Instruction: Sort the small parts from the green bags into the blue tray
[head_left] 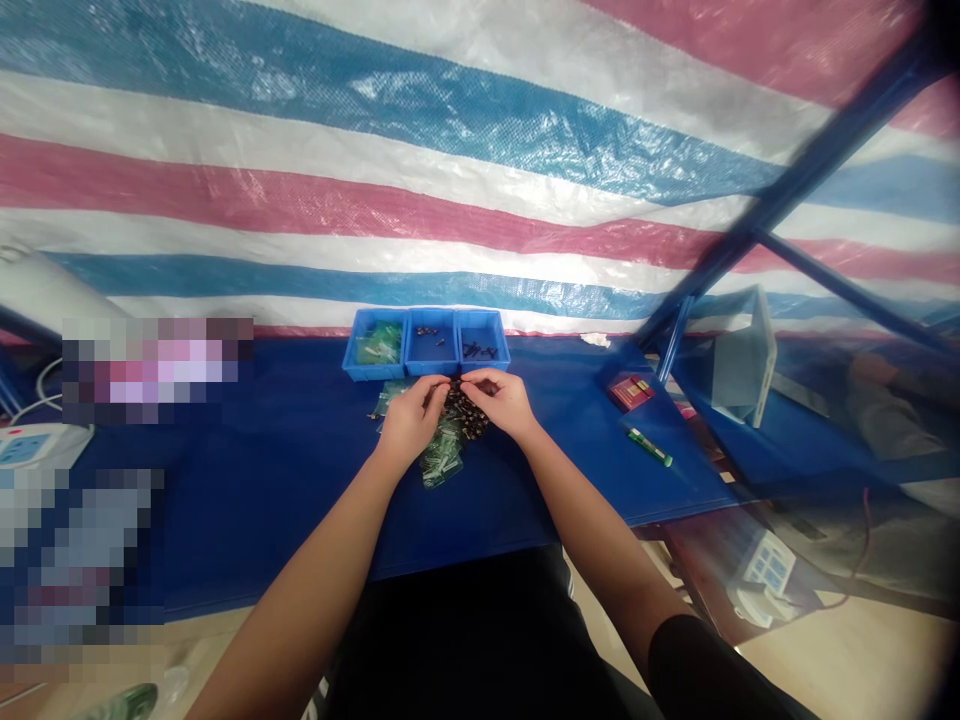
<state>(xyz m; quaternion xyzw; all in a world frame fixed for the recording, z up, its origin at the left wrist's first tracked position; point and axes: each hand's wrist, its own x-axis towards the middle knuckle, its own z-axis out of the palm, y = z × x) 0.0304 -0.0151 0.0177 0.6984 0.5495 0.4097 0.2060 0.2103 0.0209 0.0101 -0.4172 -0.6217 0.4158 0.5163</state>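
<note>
My left hand (pixel 411 418) and my right hand (pixel 501 400) meet over a small heap of dark parts (pixel 466 412) on the blue table cover (pixel 262 470). Both hands have their fingers curled and pinched at the top of the heap; what they pinch is too small to make out. Clear green-tinted bags (pixel 442 455) lie under and in front of the heap, between my wrists. Just behind my hands stand three blue bins in a row: the left bin (pixel 375 345) holds greenish bags, the middle bin (pixel 431 343) and the right bin (pixel 484 343) hold a few dark parts.
A red pack (pixel 630 390) and a green lighter (pixel 649 447) lie to the right. A white power strip (pixel 34 445) sits at the far left. A blue metal frame (pixel 750 230) rises at the right; a striped tarp (pixel 450 150) hangs behind the table.
</note>
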